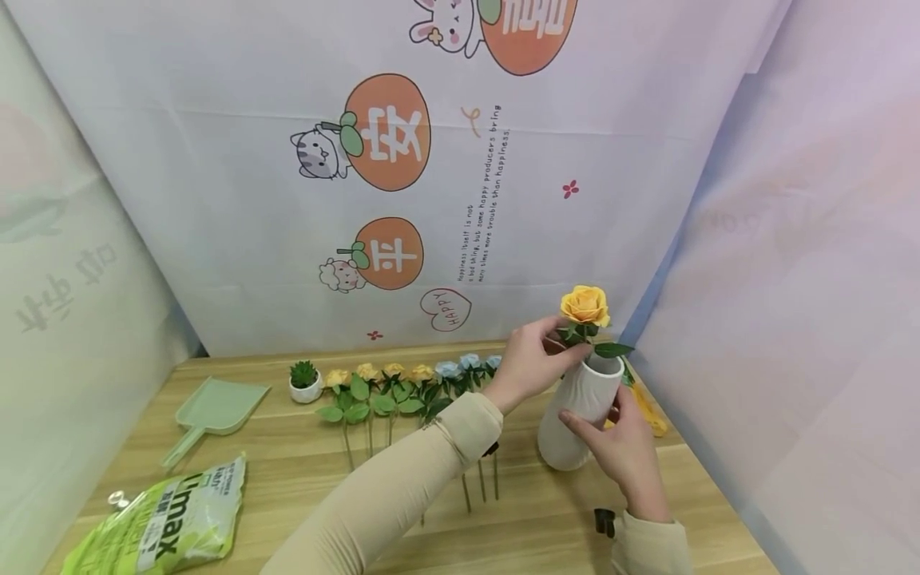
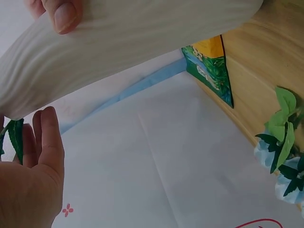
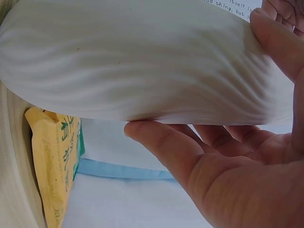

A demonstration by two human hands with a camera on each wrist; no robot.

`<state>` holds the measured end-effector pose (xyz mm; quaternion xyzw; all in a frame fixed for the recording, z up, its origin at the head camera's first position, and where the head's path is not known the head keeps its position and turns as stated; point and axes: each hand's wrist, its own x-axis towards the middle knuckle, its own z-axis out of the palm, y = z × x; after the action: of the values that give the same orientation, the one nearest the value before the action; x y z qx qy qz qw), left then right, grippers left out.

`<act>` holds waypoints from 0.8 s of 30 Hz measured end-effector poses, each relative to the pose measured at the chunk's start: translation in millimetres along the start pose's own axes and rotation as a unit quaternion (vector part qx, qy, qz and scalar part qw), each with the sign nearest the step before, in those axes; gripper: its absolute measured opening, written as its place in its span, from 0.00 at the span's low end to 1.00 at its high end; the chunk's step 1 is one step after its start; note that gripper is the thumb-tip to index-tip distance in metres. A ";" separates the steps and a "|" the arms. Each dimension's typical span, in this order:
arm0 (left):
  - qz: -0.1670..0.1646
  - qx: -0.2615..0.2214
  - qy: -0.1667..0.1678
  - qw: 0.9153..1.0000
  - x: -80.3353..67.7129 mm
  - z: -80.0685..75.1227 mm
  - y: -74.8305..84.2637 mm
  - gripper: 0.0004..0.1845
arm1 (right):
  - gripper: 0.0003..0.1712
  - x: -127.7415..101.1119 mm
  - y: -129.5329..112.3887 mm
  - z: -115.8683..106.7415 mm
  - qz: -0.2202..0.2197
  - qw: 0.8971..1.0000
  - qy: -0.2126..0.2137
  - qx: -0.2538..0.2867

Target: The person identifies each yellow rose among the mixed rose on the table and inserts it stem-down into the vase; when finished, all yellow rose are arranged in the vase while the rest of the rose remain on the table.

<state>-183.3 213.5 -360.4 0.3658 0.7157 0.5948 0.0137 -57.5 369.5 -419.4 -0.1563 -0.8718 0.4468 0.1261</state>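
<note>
A yellow artificial rose (image 1: 585, 305) with dark green leaves stands above the mouth of a white vase (image 1: 575, 419). My left hand (image 1: 539, 358) pinches the rose's stem just below the bloom, at the vase's rim. In the left wrist view that hand (image 2: 35, 171) is beside the mouth, a green leaf (image 2: 16, 137) between its fingers. My right hand (image 1: 625, 455) grips the vase from the right side. The right wrist view shows the thumb and fingers of this hand (image 3: 237, 166) around the ribbed wall of the vase (image 3: 128, 61). The stem's lower end is hidden.
Yellow roses (image 1: 366, 372) and blue roses (image 1: 447, 369) lie in a row on the wooden table (image 1: 287, 479). Left of them are a small potted plant (image 1: 307, 391), a green dustpan (image 1: 219, 407) and a green-white bag (image 1: 172, 519). A yellow packet (image 1: 650, 411) stands behind the vase.
</note>
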 end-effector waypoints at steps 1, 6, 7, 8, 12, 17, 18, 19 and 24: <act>-0.002 -0.002 0.000 1.000 -0.5 -1.2 -0.9 0.23 | 0.62 -0.1 -0.1 0.3 0.001 1.000 -0.001 -0.001; -0.013 -0.006 -0.005 1.000 -5.6 -10.9 -5.2 0.26 | 0.63 0.6 -0.2 1.1 0.007 1.000 -0.007 -0.001; -0.013 -0.002 -0.006 1.000 -7.1 -13.7 -6.2 0.26 | 0.64 1.1 -0.1 0.9 0.009 1.000 -0.009 0.000; -0.015 0.000 -0.006 1.000 -8.9 -16.9 -7.1 0.26 | 0.64 1.3 0.1 0.6 0.011 1.000 -0.009 0.001; -0.024 0.017 -0.003 1.000 -19.4 -35.1 -13.9 0.26 | 0.65 2.1 -0.1 2.0 0.022 1.000 -0.013 0.006; -0.046 0.029 0.004 0.999 -40.9 -66.3 -23.7 0.27 | 0.63 1.2 -1.0 3.5 0.023 1.000 -0.009 0.008; -0.053 0.030 0.007 0.998 -46.7 -74.0 -25.3 0.27 | 0.63 1.1 -1.2 3.8 0.023 1.000 -0.008 0.008; -0.061 0.032 0.012 0.998 -52.9 -82.3 -27.8 0.27 | 0.63 1.0 -1.4 3.9 0.021 1.000 -0.007 0.007; -0.112 0.049 0.061 0.991 -88.8 -129.2 -47.0 0.28 | 0.61 1.4 -1.9 4.3 0.018 1.000 -0.004 0.005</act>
<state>-200.9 55.8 -400.1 0.2468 0.7800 0.5747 0.0190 -60.6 365.9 -420.2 -0.1697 -0.8669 0.4544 0.1154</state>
